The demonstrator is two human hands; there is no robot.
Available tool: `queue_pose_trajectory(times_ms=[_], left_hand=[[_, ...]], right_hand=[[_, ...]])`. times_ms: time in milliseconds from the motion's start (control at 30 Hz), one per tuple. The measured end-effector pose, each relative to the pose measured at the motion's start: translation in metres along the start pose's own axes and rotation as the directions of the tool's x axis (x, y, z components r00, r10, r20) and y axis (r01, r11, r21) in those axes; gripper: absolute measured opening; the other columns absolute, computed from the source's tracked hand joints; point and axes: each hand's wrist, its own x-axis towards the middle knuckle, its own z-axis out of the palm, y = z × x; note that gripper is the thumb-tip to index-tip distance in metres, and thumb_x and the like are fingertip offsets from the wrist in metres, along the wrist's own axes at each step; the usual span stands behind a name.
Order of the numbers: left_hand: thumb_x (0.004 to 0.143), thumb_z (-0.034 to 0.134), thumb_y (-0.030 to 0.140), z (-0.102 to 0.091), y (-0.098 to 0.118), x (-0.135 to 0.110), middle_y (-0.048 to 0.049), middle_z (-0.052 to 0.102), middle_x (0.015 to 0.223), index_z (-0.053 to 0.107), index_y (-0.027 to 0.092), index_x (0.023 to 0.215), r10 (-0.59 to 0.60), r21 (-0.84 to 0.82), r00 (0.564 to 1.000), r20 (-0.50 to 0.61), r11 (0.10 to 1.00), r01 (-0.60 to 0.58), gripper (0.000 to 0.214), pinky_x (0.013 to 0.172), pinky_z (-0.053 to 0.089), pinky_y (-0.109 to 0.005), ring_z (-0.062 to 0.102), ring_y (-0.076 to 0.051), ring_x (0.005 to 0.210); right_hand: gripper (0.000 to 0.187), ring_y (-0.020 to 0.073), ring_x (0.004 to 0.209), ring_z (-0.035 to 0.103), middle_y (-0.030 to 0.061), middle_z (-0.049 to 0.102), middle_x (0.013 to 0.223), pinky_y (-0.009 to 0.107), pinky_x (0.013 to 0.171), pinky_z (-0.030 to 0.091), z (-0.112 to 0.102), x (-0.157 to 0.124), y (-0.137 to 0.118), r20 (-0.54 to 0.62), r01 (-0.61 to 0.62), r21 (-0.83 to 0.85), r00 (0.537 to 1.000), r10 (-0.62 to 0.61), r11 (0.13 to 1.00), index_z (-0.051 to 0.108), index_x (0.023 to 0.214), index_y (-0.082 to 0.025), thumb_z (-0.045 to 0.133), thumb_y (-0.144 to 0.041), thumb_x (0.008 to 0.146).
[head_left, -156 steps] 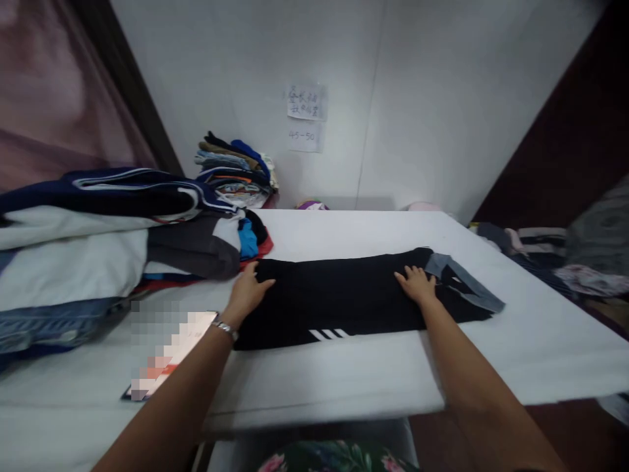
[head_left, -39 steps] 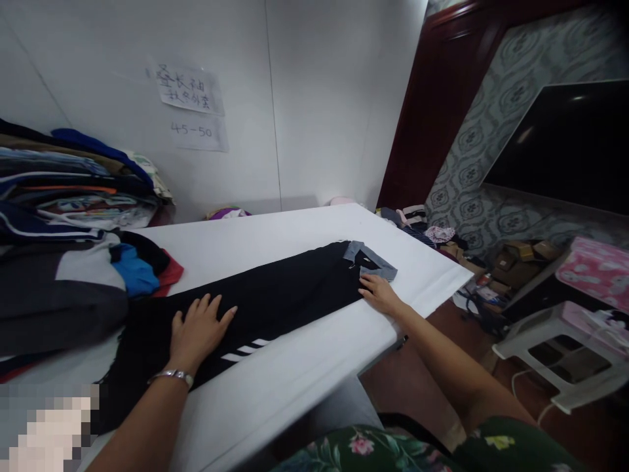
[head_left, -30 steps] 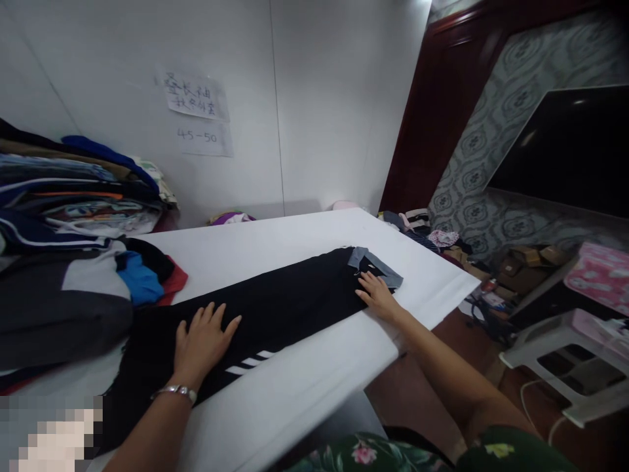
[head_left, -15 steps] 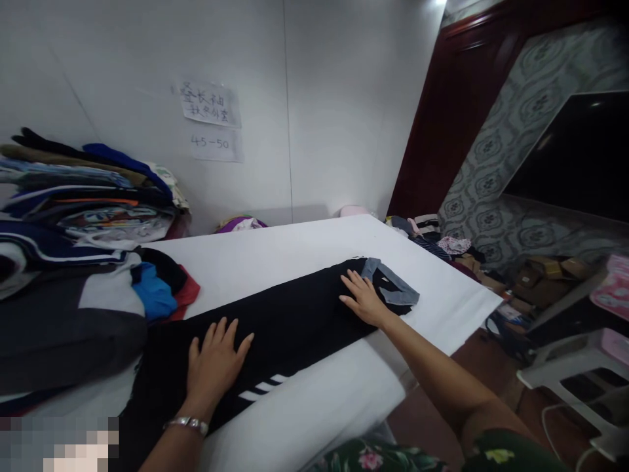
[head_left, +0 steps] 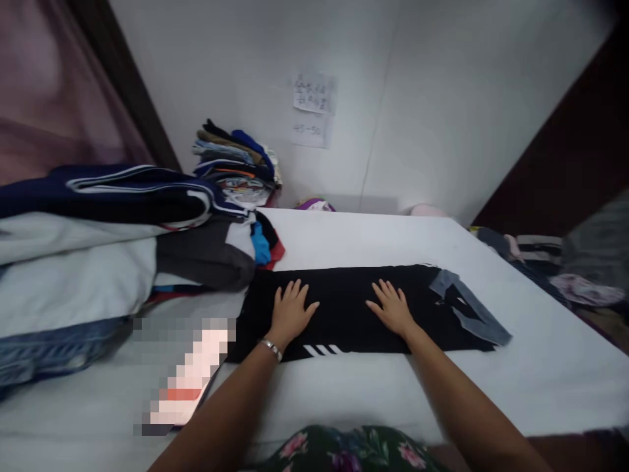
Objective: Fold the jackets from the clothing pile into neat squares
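Note:
A black garment [head_left: 339,308] with a grey collar [head_left: 479,314] and white stripes on its near edge lies flat and folded long across the white table [head_left: 363,239]. Its collar end points right. On its left part my left hand [head_left: 292,308], with a bracelet at the wrist, rests palm down, fingers spread. My right hand [head_left: 393,307] lies palm down nearer the middle, fingers also apart. Neither hand grips the cloth.
Left of the garment lies a heap of clothes [head_left: 196,255], with jeans [head_left: 59,351] at its near side. A taller stack of folded clothes [head_left: 236,160] stands behind. Paper notes [head_left: 312,108] hang on the wall. More clothes [head_left: 531,252] lie beyond the table's right edge.
The view has swung left, showing more of the clothes heap. My right hand has slid left along the garment, away from the collar, closer to my left hand.

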Motion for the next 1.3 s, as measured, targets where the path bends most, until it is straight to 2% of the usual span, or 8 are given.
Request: queue_pose_trajectory(times_ms=[133, 267, 433, 633, 767, 933, 1133, 1300], left_hand=[[0.091, 0.041, 0.049, -0.019, -0.006, -0.002, -0.0112, 0.037, 0.151, 0.047, 0.017, 0.137, -0.072, -0.060, 0.996, -0.052, 0.996, 0.069, 0.056, 0.114, 0.021, -0.049, 0.027, -0.027, 0.141], [0.090, 0.042, 0.048, -0.039, -0.028, -0.005, -0.0159, 0.041, 0.147, 0.049, 0.014, 0.133, -0.271, -0.034, 0.955, -0.122, 0.963, 0.269, 0.056, 0.109, 0.029, -0.050, 0.035, -0.031, 0.136], [0.088, 0.043, 0.051, -0.050, -0.057, -0.011, -0.0212, 0.054, 0.132, 0.049, 0.010, 0.129, -0.484, -0.061, 0.875, -0.005, 0.874, 0.483, 0.058, 0.094, 0.043, -0.041, 0.051, -0.032, 0.121], [0.085, 0.047, 0.053, -0.059, -0.073, -0.006, -0.0260, 0.062, 0.118, 0.054, 0.006, 0.119, -0.605, -0.151, 0.788, 0.110, 0.774, 0.615, 0.059, 0.091, 0.043, -0.042, 0.056, -0.037, 0.115], [0.073, 0.067, 0.047, -0.064, -0.085, 0.008, -0.0240, 0.064, 0.116, 0.062, 0.009, 0.107, -0.631, -0.315, 0.753, 0.189, 0.687, 0.655, 0.051, 0.090, 0.044, -0.039, 0.058, -0.036, 0.114], [0.060, 0.078, 0.047, -0.071, -0.093, 0.017, -0.0120, 0.074, 0.087, 0.067, 0.015, 0.084, -0.589, -0.438, 0.754, 0.292, 0.619, 0.652, 0.042, 0.070, 0.050, -0.030, 0.068, -0.029, 0.089], [0.055, 0.079, 0.044, -0.084, -0.090, 0.013, -0.0077, 0.072, 0.078, 0.064, 0.015, 0.078, -0.516, -0.526, 0.774, 0.367, 0.571, 0.630, 0.040, 0.059, 0.049, -0.027, 0.068, -0.024, 0.076], [0.051, 0.080, 0.037, -0.096, -0.088, 0.017, -0.0082, 0.070, 0.085, 0.060, 0.015, 0.086, -0.544, -0.464, 0.774, 0.325, 0.621, 0.632, 0.046, 0.058, 0.047, -0.027, 0.066, -0.026, 0.081]], right_hand=[[0.063, 0.0262, 0.144, 0.019, 0.0071, 0.026, 0.156, 0.051, 0.114, 0.015, 0.004, 0.001, 0.004, -0.030, 0.015, -0.019, 0.999, -0.016, 1.000, 0.035, 0.146, -0.023, 0.030, -0.057, 0.093], [0.063, 0.0267, 0.143, 0.021, 0.0076, 0.027, 0.155, 0.052, 0.113, 0.017, 0.008, 0.001, 0.007, -0.045, 0.028, -0.021, 0.999, -0.029, 0.999, 0.036, 0.146, -0.023, 0.031, -0.057, 0.093], [0.063, 0.0270, 0.143, 0.021, 0.0083, 0.028, 0.155, 0.052, 0.113, 0.017, 0.011, 0.002, 0.008, -0.047, 0.029, -0.003, 0.998, -0.029, 1.000, 0.037, 0.145, -0.023, 0.032, -0.057, 0.092], [0.062, 0.0273, 0.143, 0.021, 0.0085, 0.029, 0.154, 0.053, 0.113, 0.017, 0.011, 0.004, 0.008, -0.050, 0.038, 0.044, 0.998, -0.036, 0.998, 0.038, 0.144, -0.024, 0.033, -0.057, 0.092], [0.062, 0.0275, 0.143, 0.022, 0.0099, 0.030, 0.154, 0.053, 0.113, 0.017, 0.010, 0.004, 0.007, -0.048, 0.043, 0.062, 0.998, -0.040, 0.997, 0.038, 0.144, -0.022, 0.036, -0.055, 0.092], [0.062, 0.0290, 0.143, 0.022, 0.0118, 0.029, 0.154, 0.055, 0.112, 0.017, 0.006, 0.003, 0.006, -0.049, 0.046, 0.112, 0.998, -0.041, 0.993, 0.038, 0.144, -0.021, 0.038, -0.054, 0.092], [0.062, 0.0261, 0.145, 0.012, 0.0105, 0.019, 0.157, 0.053, 0.114, 0.013, -0.013, -0.007, -0.011, -0.243, 0.199, 0.137, 0.957, -0.162, 0.970, 0.032, 0.147, -0.020, 0.032, -0.052, 0.094], [0.065, 0.0264, 0.145, 0.013, 0.0105, 0.024, 0.156, 0.052, 0.115, 0.010, -0.017, -0.013, -0.028, 0.042, 0.315, 0.175, 0.944, -0.327, 0.933, 0.037, 0.145, -0.021, 0.034, -0.058, 0.092]])
